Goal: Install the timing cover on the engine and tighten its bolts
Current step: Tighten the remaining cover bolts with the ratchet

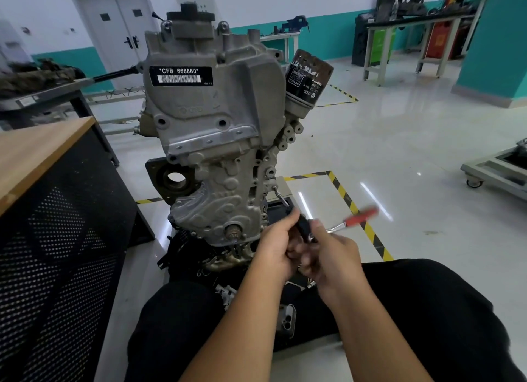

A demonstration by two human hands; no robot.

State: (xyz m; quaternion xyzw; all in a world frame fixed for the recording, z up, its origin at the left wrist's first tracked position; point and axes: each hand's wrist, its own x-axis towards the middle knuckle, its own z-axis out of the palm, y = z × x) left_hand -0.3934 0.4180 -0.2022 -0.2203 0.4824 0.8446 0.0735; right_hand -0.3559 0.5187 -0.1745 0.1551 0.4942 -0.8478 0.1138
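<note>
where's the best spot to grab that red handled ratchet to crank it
Grip the ratchet by its red handle, out at the far end, coming from the right side where open floor leaves room. The handle sticks out to the right and away from the engine, so that end gives most leverage. Both hands are bunched at the head end near a dark tool; exactly what each grips is blurred.

I see an automotive workshop: just beyond my gripping hands (302,247) an engine (216,131) stands on a glossy floor (399,153) marked with hazard tape (353,208), with cluttered steel workbenches (416,25) well beyond against teal-banded walls (328,37).
</note>
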